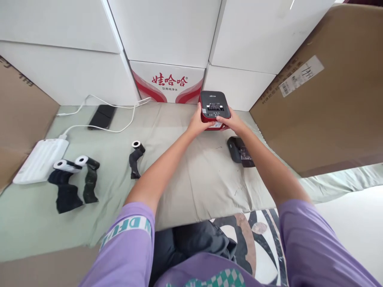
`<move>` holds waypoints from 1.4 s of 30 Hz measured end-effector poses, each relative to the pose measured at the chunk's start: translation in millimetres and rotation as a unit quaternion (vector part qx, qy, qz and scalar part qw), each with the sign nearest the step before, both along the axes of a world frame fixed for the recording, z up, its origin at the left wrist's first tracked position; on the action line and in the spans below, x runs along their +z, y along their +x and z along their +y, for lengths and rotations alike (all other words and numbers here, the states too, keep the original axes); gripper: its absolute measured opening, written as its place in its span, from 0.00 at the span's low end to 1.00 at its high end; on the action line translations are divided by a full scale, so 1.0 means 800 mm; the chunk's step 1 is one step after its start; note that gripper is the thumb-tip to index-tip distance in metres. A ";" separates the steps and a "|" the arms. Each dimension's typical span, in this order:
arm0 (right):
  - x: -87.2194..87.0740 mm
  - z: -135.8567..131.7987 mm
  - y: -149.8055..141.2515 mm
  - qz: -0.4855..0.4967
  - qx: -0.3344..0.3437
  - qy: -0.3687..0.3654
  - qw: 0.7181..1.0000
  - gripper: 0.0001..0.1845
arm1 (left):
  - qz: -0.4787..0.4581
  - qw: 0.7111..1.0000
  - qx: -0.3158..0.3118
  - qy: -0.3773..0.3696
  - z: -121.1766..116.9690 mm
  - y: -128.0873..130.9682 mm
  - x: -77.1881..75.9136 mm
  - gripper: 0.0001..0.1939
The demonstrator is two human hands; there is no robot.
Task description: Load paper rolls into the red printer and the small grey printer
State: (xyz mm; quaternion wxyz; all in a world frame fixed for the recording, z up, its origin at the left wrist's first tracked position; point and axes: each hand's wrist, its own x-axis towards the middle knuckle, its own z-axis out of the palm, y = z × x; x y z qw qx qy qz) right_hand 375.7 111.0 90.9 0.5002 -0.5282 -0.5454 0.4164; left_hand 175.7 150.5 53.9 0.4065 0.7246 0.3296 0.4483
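A small red and black label printer [214, 99] stands at the back of the cloth, against the white boxes. A slot in its black top has a dark strip in it. My left hand [199, 121] is closed around its left front corner, thumb along the front. From the right, my right hand [231, 121] grips the other front corner, with its thumb at the top's front edge. Nearer me lies a black device [236, 149] with a dark printed strip, partly hidden by my right forearm. Left of my arms, a small paper roll [137, 146] trails a black strip.
Two more rolls, a left paper roll [66, 165] and a right paper roll [87, 161], lie by a white power bank [42, 161]. Its white cable runs past a black phone [102, 116]. White boxes [164, 32] wall the back; a large cardboard box [329, 91] stands right.
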 end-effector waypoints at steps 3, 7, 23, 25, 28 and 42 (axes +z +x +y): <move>-0.010 0.016 0.020 -0.024 0.009 -0.015 1.000 0.51 | -0.006 1.000 -0.005 -0.023 0.007 0.016 -0.006 0.62; -0.027 0.026 0.023 -0.040 0.004 -0.033 0.999 0.47 | 0.014 0.999 -0.012 -0.030 0.014 0.018 -0.012 0.64; -0.059 -0.160 0.120 -0.173 -0.235 -0.035 0.956 0.25 | 0.158 0.981 0.001 -0.110 -0.105 -0.061 -0.033 0.53; -0.084 -0.179 0.121 -0.105 -0.255 -0.043 0.960 0.27 | 0.175 0.977 -0.021 -0.119 -0.132 -0.062 -0.035 0.52; -0.105 -0.183 0.106 -0.009 -0.259 -0.046 0.965 0.30 | 0.199 0.969 -0.086 -0.119 -0.155 -0.036 -0.040 0.52; -0.085 -0.164 -0.058 0.134 -0.168 0.000 0.977 0.32 | 0.199 0.971 -0.134 -0.018 -0.152 -0.070 -0.043 0.52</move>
